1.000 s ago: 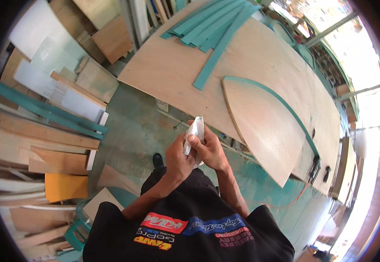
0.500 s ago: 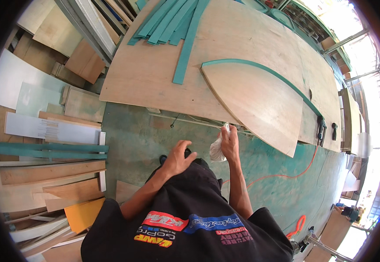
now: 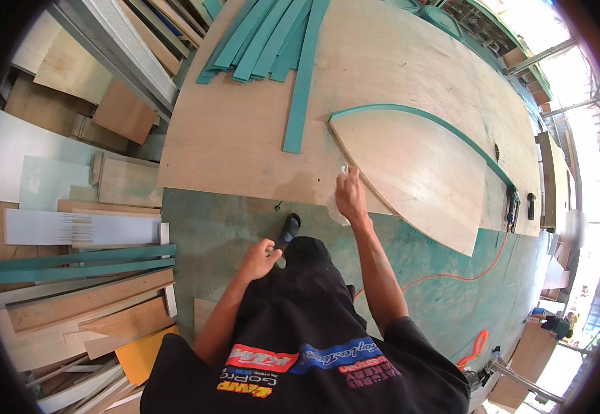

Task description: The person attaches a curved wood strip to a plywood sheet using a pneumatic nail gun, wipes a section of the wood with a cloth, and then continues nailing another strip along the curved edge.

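Note:
My right hand is closed on the gathered top of a whitish, see-through plastic bag, at the near edge of the plywood tabletop. What the bag contains cannot be made out. Just right of that hand lies a curved wooden panel, with a teal strip along its far curved edge. My left hand hangs low in front of my body, its fingers loosely curled, thumb apart, and nothing in it.
Loose teal strips lie fanned out at the table's far left. A dark power tool with an orange-red hose rests at the right end. Wooden offcuts crowd the left side, below a grey metal post.
My right hand has carried the bag forward and slightly left, up to the table's edge. The left hand has drawn back and left. My view has shifted, and a foot now shows.

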Available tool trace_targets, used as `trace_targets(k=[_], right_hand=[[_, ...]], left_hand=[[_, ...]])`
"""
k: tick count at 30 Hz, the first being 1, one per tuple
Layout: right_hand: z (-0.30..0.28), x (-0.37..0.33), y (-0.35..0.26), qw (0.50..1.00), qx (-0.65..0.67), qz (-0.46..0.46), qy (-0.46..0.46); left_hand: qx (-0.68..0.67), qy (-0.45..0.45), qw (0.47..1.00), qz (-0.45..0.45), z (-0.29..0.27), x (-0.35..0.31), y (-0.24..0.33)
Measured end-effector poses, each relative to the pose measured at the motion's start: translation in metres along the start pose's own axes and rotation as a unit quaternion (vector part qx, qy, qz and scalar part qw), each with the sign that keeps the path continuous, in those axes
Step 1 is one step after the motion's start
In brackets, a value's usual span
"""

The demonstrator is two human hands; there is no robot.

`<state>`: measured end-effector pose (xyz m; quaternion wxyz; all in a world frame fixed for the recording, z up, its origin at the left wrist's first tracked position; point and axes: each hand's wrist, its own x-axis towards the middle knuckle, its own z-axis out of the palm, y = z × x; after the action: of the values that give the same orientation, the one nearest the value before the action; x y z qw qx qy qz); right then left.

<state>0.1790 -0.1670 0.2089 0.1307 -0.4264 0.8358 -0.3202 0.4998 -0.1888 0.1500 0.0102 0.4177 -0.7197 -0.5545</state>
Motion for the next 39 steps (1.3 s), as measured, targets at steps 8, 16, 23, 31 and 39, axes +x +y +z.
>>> trace_targets(k=[8, 16, 23, 31, 39], right_hand=[[0.081, 0.093, -0.003, 0.990, -0.009, 0.133, 0.054], [0.083, 0.121, -0.020, 0.981, -0.032, 0.190, 0.019], [0.103, 0.131, -0.022, 0.970, -0.088, 0.136, 0.179], [0.119, 0.150, -0.041, 0.945, -0.120, 0.248, 0.175], [0.120, 0.160, -0.050, 0.935, -0.088, 0.273, 0.207]], left_hand=[[0.024, 0.062, 0.995, -0.076, -0.059, 0.046, -0.007], [-0.012, 0.020, 1.000, -0.006, -0.108, 0.108, 0.048], [0.063, 0.185, 0.956, 0.221, -0.170, 0.235, 0.062], [0.154, 0.246, 0.928, 0.233, -0.208, 0.305, 0.033], [0.190, 0.232, 0.931, 0.207, -0.211, 0.305, 0.037]])
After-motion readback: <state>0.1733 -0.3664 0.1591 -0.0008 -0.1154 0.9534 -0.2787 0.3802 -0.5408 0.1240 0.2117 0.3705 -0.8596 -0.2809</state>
